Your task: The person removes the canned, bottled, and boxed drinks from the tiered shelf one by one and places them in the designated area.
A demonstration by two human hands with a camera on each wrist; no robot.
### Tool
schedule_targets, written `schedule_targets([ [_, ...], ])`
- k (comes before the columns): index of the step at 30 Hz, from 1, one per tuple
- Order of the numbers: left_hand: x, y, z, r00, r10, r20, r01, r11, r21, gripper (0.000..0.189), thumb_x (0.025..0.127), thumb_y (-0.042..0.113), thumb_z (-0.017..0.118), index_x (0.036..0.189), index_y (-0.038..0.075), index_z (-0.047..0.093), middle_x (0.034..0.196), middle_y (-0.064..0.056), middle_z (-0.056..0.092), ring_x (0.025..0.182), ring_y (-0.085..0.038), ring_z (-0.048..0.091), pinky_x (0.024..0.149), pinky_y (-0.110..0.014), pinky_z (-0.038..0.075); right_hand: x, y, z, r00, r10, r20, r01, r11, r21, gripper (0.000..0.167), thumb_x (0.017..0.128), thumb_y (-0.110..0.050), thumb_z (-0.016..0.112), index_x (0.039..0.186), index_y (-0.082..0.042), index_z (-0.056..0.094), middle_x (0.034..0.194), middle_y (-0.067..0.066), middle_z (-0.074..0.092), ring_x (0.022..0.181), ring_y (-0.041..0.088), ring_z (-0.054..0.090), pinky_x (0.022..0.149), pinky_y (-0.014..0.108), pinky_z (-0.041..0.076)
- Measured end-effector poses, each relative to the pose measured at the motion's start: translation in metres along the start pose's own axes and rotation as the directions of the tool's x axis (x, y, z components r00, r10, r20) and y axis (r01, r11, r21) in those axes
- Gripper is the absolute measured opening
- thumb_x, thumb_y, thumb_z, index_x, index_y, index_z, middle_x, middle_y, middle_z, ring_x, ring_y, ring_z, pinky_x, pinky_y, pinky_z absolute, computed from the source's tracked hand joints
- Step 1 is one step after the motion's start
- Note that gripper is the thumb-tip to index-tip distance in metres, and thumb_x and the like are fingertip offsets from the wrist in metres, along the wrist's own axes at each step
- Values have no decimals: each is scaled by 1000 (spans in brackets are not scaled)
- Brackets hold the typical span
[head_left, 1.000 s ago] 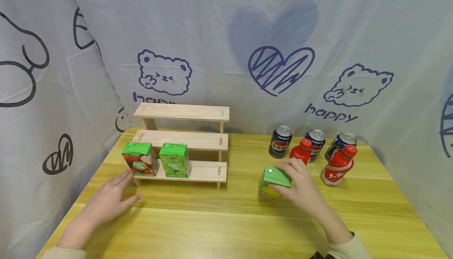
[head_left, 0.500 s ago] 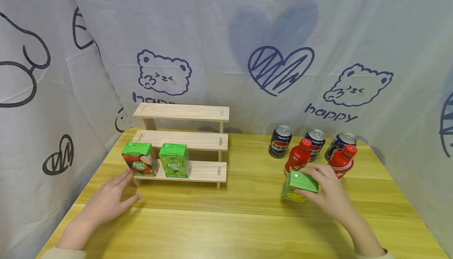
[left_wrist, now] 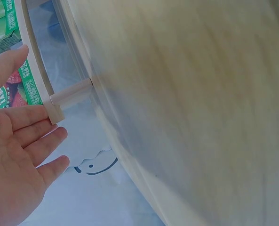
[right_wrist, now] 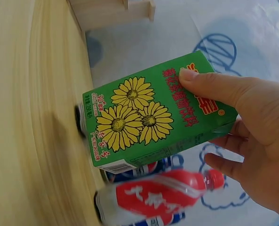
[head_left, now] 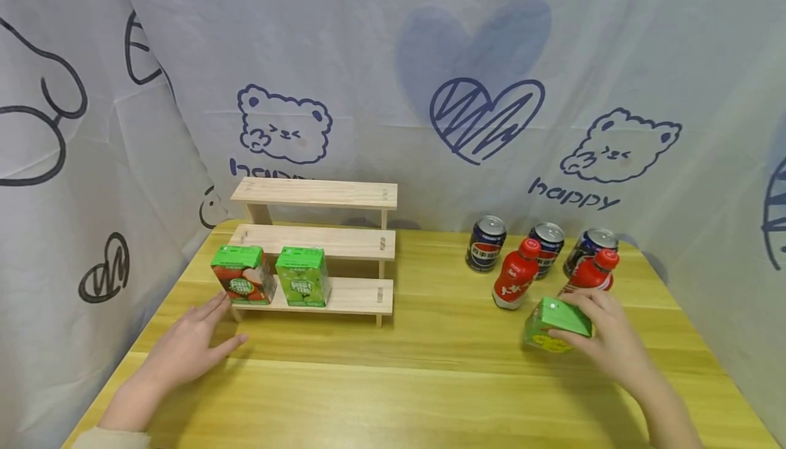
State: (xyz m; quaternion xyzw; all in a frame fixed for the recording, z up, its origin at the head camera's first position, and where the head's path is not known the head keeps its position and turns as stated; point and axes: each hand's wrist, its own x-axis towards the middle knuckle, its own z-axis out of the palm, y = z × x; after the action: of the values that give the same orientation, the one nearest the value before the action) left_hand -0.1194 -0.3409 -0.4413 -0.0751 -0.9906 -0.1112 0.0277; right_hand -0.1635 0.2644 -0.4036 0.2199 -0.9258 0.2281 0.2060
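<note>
My right hand [head_left: 608,336] grips a green drink carton [right_wrist: 148,110] printed with yellow flowers, thumb on its front and fingers behind. It is held in front of two red-labelled bottles [head_left: 517,275] on the right side of the table. My left hand [head_left: 189,343] lies with straight fingers at the left end of the wooden three-step shelf [head_left: 359,297], fingertips right at the lowest step's corner. On that step stand a red-and-green juice carton [head_left: 242,278] and a light green juice carton [head_left: 303,280], side by side.
Behind the bottles, several dark blue soda cans [head_left: 486,244] stand near the table's back edge. A printed curtain [head_left: 381,60] hangs behind and beside the wooden table [head_left: 344,401]. The shelf's top step [head_left: 313,192] stands close to the curtain.
My right hand has carried the flower-printed carton to the right, past the front of the nearer bottle, which now shows whole. The left hand stays in place.
</note>
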Motion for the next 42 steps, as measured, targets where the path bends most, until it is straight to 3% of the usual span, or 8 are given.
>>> schedule_targets([
  [19,2,-1,2,999,21,-34,-21,1000,3,80,89,50,65,138,-11,46,146,-32,42,125,-54,47,109,-65,36,-19,48,-19,996,80,30,-78,995,-58,53,62,-15,90,108,1,69,101,16,65,92,24,47,68,19,33],
  [31,2,1,2,999,20,-25,-20,1000,-4,79,90,49,64,138,-11,46,145,-33,42,125,-54,47,109,-65,36,-33,69,-30,980,170,107,-161,983,-84,56,66,-16,88,113,5,66,107,26,61,97,38,50,71,37,41],
  [35,1,1,2,1000,12,-20,-13,1000,-10,80,90,50,64,139,-11,46,146,-33,41,126,-55,46,109,-65,35,-36,76,-31,979,175,103,-166,982,-90,55,66,-15,87,113,6,66,108,28,60,97,41,49,73,42,40],
  [42,0,-1,2,1000,-2,-15,2,1000,-12,81,90,53,63,139,-10,45,146,-32,41,125,-56,46,109,-65,35,-34,92,-36,984,142,110,-132,987,-94,54,64,-14,88,111,2,68,106,26,63,95,37,50,71,38,40],
])
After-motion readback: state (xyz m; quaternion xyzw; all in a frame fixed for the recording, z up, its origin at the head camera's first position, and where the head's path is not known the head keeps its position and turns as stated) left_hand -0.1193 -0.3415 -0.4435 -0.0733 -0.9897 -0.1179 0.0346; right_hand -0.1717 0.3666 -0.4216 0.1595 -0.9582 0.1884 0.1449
